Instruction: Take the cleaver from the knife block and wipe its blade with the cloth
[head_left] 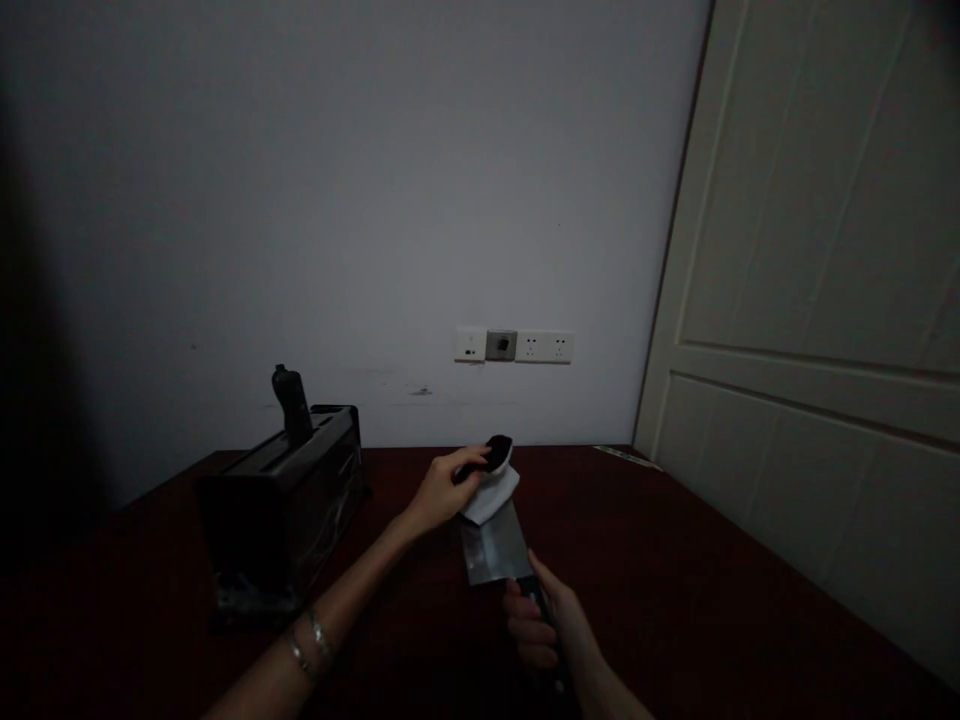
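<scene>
White cloth (491, 492) on cleaver (495, 545); hands gripping.

Cleaver (495, 548), cloth (491, 492), knife block (281, 500), table (712, 580): materials.
Blade dull grey metal, faintly shiny; cloth white, soft, matt; block dark with glossy sheen on side; table dark reddish wood, smooth; bracelets (311, 645) bright metal.

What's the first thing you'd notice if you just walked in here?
The cleaver, mid-table: the right hand grips its handle while the left hand presses a white cloth on the blade's far end. Left of it stands a dark knife block with one handle sticking up.
</scene>
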